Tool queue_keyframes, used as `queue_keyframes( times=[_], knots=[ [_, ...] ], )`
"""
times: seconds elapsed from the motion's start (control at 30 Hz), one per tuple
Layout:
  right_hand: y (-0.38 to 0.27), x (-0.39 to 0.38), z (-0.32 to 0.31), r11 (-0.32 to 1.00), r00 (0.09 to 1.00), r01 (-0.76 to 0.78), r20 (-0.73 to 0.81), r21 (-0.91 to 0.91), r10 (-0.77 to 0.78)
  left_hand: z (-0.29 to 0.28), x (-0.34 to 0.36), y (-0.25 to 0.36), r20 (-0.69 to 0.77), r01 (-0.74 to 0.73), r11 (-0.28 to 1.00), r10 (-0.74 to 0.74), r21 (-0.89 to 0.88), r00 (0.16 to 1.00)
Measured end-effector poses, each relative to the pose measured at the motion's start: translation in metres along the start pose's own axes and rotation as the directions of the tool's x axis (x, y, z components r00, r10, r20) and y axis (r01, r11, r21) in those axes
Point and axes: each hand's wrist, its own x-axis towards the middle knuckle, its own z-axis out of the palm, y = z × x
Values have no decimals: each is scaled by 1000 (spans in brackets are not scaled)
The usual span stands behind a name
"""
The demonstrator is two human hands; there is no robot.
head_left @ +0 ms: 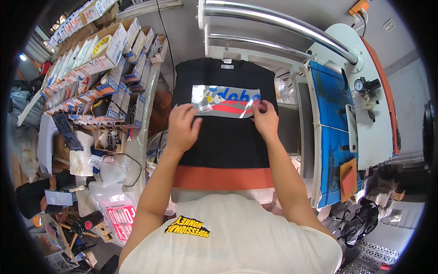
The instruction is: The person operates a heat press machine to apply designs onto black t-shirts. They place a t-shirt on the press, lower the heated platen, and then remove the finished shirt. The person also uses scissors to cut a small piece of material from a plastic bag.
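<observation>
Black shirt [223,137], one transfer film [224,101], two hands [182,127]

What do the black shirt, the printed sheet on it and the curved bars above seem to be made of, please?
Black shirt: soft matte knit fabric, probably cotton. Printed sheet: thin glossy plastic film, judging by its glare. Curved bars: polished metal with bright highlights.
</observation>
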Motion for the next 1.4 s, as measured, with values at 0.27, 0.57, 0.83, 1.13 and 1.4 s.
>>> queue_keyframes(
  times=[0.27, 0.57, 0.83, 1.13, 1.4],
  knots=[
    [49, -52, -18, 496, 840, 501, 260, -709, -477, 38, -26, 11, 228, 44, 985, -82, 164, 970],
    [52, -36, -10, 508, 825, 517, 244, -689, -509, 42, -26, -8, 246, 30, 992, -60, 125, 968],
    [49, -20, -14, 698, 901, 399, 112, -595, -420, 38, -25, -12, 172, 111, 950, -166, 292, 971],
    [53, -35, -11, 537, 877, 402, 142, -742, -459, 41, -27, -11, 149, 167, 933, -223, 319, 963],
    [52, -33, -7, 543, 900, 373, 153, -752, -407, 40, -26, -11, 151, 189, 940, -239, 284, 959]
  ],
)
